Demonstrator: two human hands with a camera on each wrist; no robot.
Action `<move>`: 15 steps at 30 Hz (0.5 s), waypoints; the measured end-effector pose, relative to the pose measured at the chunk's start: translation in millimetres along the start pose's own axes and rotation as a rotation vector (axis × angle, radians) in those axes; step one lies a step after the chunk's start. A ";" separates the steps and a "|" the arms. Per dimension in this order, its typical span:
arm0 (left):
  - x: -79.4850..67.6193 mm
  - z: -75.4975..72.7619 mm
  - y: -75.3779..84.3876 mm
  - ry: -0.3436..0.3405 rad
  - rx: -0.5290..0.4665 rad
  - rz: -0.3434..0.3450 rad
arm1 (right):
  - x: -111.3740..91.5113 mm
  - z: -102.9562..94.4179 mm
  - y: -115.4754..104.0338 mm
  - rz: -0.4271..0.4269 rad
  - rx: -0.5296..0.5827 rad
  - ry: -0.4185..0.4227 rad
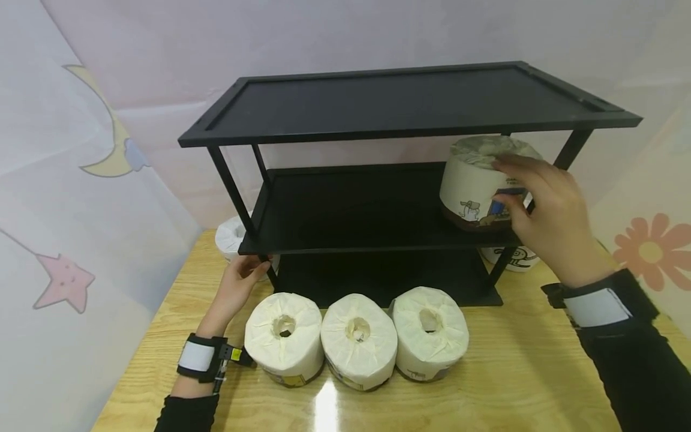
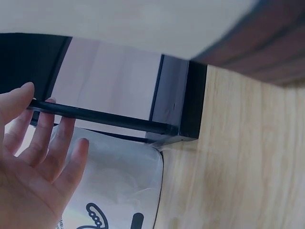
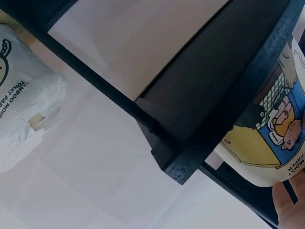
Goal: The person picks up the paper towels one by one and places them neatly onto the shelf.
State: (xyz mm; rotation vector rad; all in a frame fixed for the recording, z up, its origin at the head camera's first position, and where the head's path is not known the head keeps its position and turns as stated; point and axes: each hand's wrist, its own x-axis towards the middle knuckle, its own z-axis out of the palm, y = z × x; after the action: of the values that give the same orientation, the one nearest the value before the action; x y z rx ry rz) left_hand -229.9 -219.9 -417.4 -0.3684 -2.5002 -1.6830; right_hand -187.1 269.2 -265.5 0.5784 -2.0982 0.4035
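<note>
My right hand (image 1: 550, 216) holds a wrapped toilet paper roll (image 1: 466, 189) at the right end of the rack's middle shelf, thumb on its side and fingers at its top edge. In the right wrist view, the roll's printed wrapper (image 3: 267, 148) shows behind the shelf edge, with part of the hand (image 3: 290, 205) against it. My left hand (image 1: 243, 282) grips a lower left post of the black rack (image 1: 345, 207). The left wrist view shows the thumb and fingers around this thin post (image 2: 109, 118), beside a white wrapped roll (image 2: 119, 167).
Three wrapped rolls (image 1: 358, 342) stand in a row on the wooden table (image 1: 486, 384) before the rack. Other rolls stand beyond the rack's left side (image 1: 229, 235) and right side (image 1: 518, 259). A printed cloth (image 1: 345, 36) hangs behind.
</note>
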 end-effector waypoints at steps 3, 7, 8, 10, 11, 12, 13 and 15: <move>-0.5 -0.8 0.6 -0.001 0.002 -0.010 | 1.4 0.1 -0.1 0.001 0.008 -0.012; -0.9 -1.8 -0.6 0.003 0.003 0.006 | 3.5 0.6 1.7 -0.017 0.014 -0.038; -0.7 -2.0 -1.2 0.004 0.003 0.011 | 4.2 1.0 2.5 -0.018 0.021 -0.044; -0.5 -1.9 -1.4 0.003 0.004 0.016 | 5.4 1.5 3.7 -0.013 0.030 -0.050; -0.3 -1.8 -1.5 0.002 0.005 0.015 | 6.1 1.8 4.1 -0.010 0.035 -0.052; -0.2 -1.6 -1.4 0.000 0.006 0.013 | 6.7 1.9 4.3 -0.004 0.038 -0.057; -0.4 -1.6 -1.1 -0.001 0.005 0.012 | 7.5 2.1 4.0 0.003 0.042 -0.057; -0.5 -1.6 -0.4 -0.003 0.009 0.007 | 9.5 1.5 3.5 0.025 0.033 -0.080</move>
State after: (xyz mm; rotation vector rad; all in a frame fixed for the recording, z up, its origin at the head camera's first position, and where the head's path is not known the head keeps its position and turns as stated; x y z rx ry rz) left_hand -229.6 -221.6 -417.3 -0.3795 -2.5046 -1.6699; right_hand -194.6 269.1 -258.6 0.5968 -2.1804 0.4370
